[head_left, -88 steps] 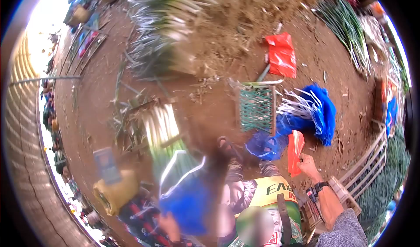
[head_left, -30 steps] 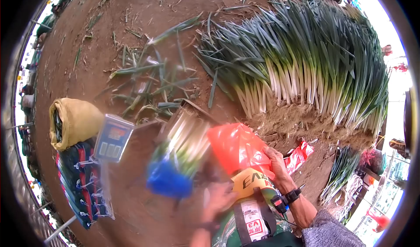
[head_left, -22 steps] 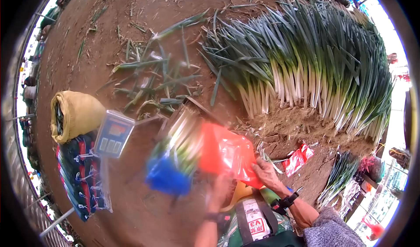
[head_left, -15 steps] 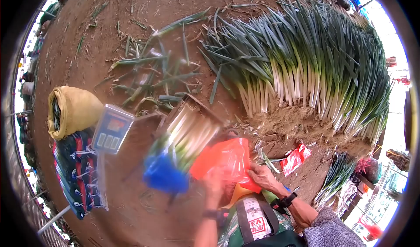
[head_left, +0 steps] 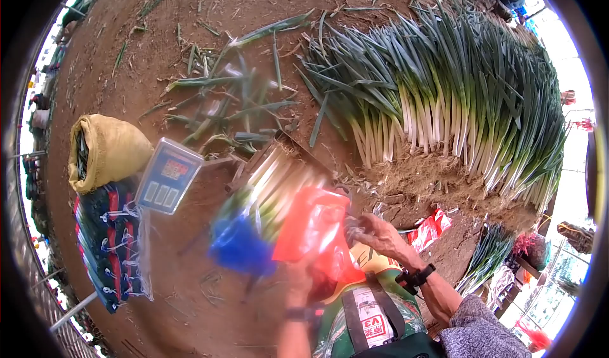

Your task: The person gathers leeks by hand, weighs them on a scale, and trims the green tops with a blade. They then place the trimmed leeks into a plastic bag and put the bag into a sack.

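A red plastic bag [head_left: 312, 228] is raised in front of my body, crumpled and partly see-through. My left hand [head_left: 304, 280] grips its lower left part; the hand is smeared by motion and its fingers are partly covered. Close to the bag's right edge, my right hand [head_left: 379, 236] has its fingers curled together, and what they pinch is unclear. Just beyond the bag, trimmed leeks [head_left: 279, 183] lie in a wooden holder on the scale, their green ends by a blue plastic bag [head_left: 241, 245].
A digital scale display [head_left: 169, 175] stands left of the leeks, near a yellow sack [head_left: 111, 152] and bagged leeks [head_left: 111, 244]. A long row of leeks [head_left: 438, 98] stands at upper right. Leaf scraps [head_left: 231, 98] and a red-white wrapper [head_left: 431, 229] litter the soil.
The red bag has shifted slightly up and its right edge has drawn left. My right hand has moved up and away from where it held that edge.
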{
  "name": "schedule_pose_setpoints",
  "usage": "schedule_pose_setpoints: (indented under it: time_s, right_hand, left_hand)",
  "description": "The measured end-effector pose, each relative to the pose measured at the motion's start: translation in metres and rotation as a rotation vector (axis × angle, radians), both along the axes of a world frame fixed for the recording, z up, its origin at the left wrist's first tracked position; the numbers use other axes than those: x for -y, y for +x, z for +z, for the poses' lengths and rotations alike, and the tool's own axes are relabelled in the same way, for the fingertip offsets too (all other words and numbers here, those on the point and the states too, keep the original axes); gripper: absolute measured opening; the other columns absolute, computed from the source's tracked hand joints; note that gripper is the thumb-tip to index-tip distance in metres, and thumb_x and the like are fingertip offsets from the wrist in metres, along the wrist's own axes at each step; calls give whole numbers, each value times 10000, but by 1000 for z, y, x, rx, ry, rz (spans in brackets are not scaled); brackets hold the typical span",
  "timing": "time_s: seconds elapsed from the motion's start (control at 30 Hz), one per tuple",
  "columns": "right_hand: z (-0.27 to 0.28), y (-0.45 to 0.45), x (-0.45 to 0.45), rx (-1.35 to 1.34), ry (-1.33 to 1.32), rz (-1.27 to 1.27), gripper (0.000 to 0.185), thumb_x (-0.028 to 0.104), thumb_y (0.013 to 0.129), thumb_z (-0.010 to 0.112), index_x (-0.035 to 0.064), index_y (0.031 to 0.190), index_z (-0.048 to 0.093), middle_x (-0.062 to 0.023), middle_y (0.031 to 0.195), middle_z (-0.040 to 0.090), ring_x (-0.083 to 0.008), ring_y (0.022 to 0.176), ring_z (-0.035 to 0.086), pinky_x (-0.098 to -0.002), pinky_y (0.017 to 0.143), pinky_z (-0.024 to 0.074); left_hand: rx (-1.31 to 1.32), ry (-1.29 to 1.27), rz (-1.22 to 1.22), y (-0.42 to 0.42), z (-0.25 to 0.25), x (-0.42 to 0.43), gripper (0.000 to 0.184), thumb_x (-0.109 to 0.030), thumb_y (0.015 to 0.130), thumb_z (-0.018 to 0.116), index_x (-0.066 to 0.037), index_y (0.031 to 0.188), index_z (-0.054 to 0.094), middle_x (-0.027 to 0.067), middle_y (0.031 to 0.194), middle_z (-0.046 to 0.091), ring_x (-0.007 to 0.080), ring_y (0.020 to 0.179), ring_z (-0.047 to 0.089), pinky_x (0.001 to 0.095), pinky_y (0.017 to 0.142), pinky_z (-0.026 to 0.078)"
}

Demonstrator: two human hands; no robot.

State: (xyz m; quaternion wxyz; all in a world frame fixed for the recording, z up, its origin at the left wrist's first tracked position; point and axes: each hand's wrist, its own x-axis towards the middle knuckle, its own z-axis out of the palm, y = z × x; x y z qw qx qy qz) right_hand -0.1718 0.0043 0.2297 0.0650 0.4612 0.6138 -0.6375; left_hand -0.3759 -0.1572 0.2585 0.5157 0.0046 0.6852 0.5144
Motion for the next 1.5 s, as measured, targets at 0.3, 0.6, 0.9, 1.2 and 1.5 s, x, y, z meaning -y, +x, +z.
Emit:
schedule_pose_setpoints:
  time_s: [0.3,0.6,0.9,1.2,1.5]
  right_hand:
    - [-25,-25,-29,-285,-228,-98,580,258,921,736,60,1431,545,-79,1346,633,-168,1188,588,-327,1045,469]
    - [2,-27,-25,-31,-175,174,319,192,948,684,-9,1196,685,-76,962,749,-159,864,675,-341,823,552]
    - [18,-34,-25,-2,-303,264,387,310,978,610,1,1198,682,-111,1091,701,-192,978,653,-337,853,527]
    - [32,-49,-9,41,-268,-92,381,152,929,681,29,1290,669,-100,1104,726,-185,967,690,-316,857,549]
    - [-24,-47,33,-129,-200,-191,356,150,872,756,54,1211,704,-76,1007,744,-162,951,702,-303,801,572]
  left_hand:
    - [284,147,285,-12,14,-5,597,-176,746,627,-33,1321,558,118,1213,651,281,1080,663,429,925,569]
    - [245,226,485,-46,-12,2,414,-27,819,683,-6,1228,626,77,1154,674,218,1060,648,382,1011,501]
    - [65,94,392,-45,-44,13,378,-142,863,772,0,1189,645,56,1105,694,167,1002,647,311,928,505]
    - [-341,-218,-150,-32,-47,22,360,-165,928,749,24,1203,612,93,1104,683,149,1004,631,308,897,530]
    - [97,51,-239,17,-23,-19,336,-127,952,705,13,1244,615,81,1137,687,149,1024,632,301,904,519]
